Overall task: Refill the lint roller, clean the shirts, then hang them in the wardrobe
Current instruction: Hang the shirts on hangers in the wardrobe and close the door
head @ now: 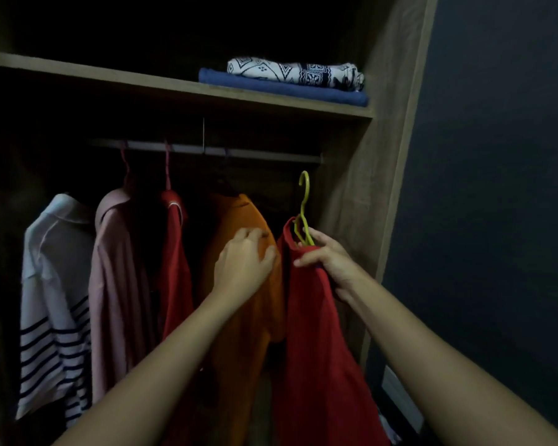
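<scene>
I face an open wooden wardrobe. My right hand grips a red shirt at the neck together with its yellow hanger; the hook is below the metal rail and not on it. My left hand rests with spread fingers on the shoulder of an orange shirt that hangs from the rail, just left of the red shirt. No lint roller is in view.
Further left on the rail hang another red shirt, a pink shirt and a white striped shirt. Folded blue and patterned cloths lie on the shelf above. The wardrobe's side panel stands close on the right.
</scene>
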A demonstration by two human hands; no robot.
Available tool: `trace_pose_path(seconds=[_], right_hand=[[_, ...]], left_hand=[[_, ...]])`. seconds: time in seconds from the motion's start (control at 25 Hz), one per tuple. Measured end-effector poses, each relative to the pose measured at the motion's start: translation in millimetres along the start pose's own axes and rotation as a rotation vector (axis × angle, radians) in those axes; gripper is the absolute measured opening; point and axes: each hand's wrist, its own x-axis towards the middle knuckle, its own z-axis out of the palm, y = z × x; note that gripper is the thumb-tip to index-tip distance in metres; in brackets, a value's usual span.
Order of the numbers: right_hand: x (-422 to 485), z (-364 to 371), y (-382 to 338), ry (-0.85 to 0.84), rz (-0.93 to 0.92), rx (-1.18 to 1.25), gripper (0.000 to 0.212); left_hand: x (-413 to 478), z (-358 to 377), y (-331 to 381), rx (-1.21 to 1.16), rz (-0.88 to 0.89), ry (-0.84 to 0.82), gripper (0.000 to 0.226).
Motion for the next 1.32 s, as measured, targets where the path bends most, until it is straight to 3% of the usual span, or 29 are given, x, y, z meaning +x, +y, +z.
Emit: trace_pose_path(seconds=[0.16, 0.24, 0.32, 0.4, 0.48, 0.56, 0.76, 0.92, 1.04, 1.32], right_hand=[[31, -6, -4, 0.056, -0.001, 0.010, 0.077], [44, -10, -4, 0.105, 0.002, -0.004, 0.077], [56, -13, -2, 0.148, 0.004, -0.016, 0.076], [69, -14, -1, 0.174, 0.000, -0.054, 0.077], [89, -10, -6, 0.186, -0.005, -0.094, 0.076], [110, -3, -15, 0.184, -0.017, -0.160, 0.074], [156, 10, -50, 0.177, -0.084, -0.343, 0.061], [184, 15, -56, 0.242, -0.060, -0.418, 0.033], [194, 13, -39, 0.188, -0.044, -0.476, 0.045], [205, 8, -33, 0.184, -0.032, -0.696, 0.037]], left_hand=[[77, 30, -13, -0.060, -0.066, -0.146, 0.053], [95, 40, -18, -0.131, -0.126, -0.171, 0.043], [100, 45, -25, -0.229, -0.132, -0.093, 0.024], [100, 45, -33, -0.349, -0.138, -0.035, 0.047], [103, 41, -37, -0.407, -0.183, -0.107, 0.080], [110, 39, -39, -0.430, -0.221, -0.214, 0.091], [110, 31, -38, -0.433, -0.139, -0.250, 0.086], [108, 23, -35, -0.475, -0.049, -0.262, 0.080], [110, 22, -35, -0.476, -0.058, -0.285, 0.078], [106, 29, -37, -0.433, -0.100, -0.296, 0.080]])
